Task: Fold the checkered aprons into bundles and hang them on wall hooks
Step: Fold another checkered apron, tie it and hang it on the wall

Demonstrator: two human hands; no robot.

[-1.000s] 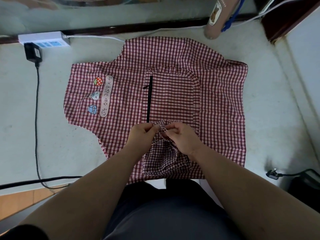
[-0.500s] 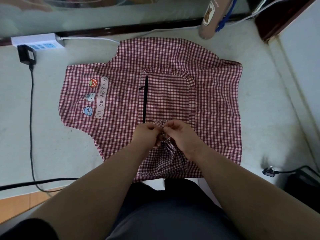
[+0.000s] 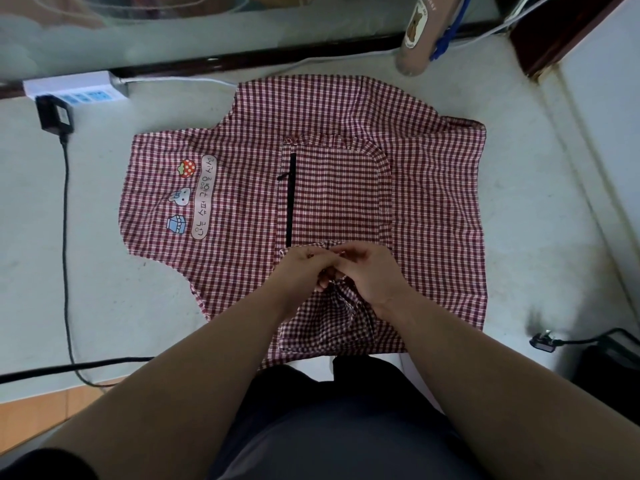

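Pinching bunched apron [image 3: 433, 202] fabric at zip pocket [image 3: 332, 195] edge: left hand [image 3: 301, 271] grip, right hand [image 3: 370, 275] grip.

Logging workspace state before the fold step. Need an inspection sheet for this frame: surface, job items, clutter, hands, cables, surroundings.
Surface: pale surface, apron spread on it.
Job's things: one checkered apron, laid flat, pocket side up; wall hooks not seen.
Clutter: beige item with bear label just beyond the apron's far edge.
Hands: left hand and right hand meet at the pocket's near edge, both pinching bunched fabric.
Cables: white power strip with black adapter plugged in; black cable runs down the left side; loose plug at right.
Surroundings: dark trim along far edge; wooden floor lower left.
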